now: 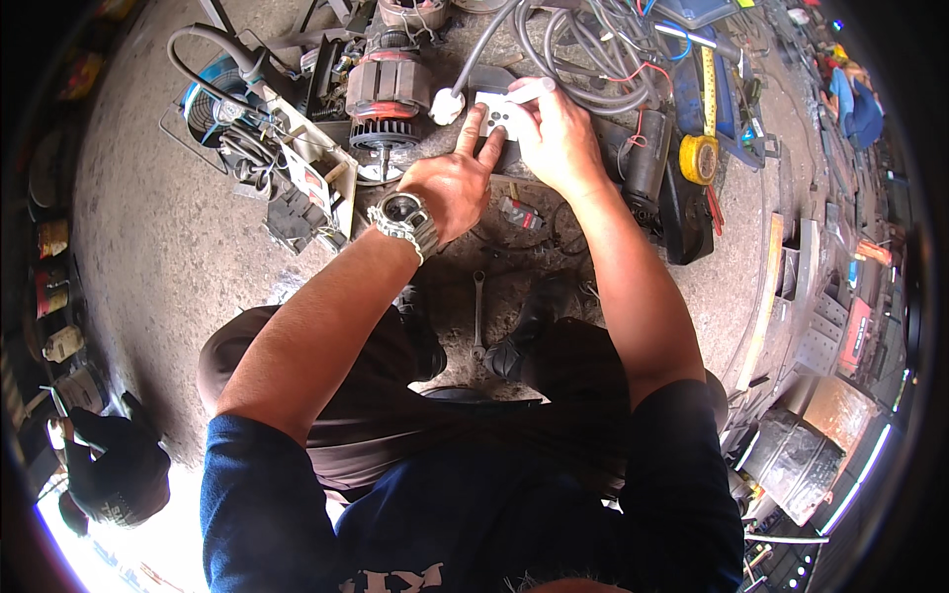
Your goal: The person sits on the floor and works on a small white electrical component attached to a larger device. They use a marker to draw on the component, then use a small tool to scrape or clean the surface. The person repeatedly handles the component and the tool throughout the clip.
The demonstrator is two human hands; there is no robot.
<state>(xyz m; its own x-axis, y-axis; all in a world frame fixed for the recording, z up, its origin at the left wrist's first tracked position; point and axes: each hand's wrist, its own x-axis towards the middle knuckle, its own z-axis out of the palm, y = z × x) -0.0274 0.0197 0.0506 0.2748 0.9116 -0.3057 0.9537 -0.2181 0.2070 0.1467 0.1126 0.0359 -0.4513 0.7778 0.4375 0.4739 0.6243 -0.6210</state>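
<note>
My left hand (453, 193), with a watch on its wrist, reaches forward with two fingers stretched out. Their tips press on a small white plate (484, 101) that has several dark round spots or holes. My right hand (561, 138) is closed at the plate's right edge. From its fingers sticks out a pale pen-like stick (532, 91); the lower end is hidden by the hand. A white plug-like piece (447, 106) on a grey cable lies just left of the plate.
A motor rotor with a fan (388, 89) and a dismantled machine frame (301, 163) lie to the left. On the right are coiled cables (593, 59), a black cylinder (647, 158) and a yellow tape measure (699, 158). A wrench (479, 311) lies between my feet. Another person (114, 465) crouches far left.
</note>
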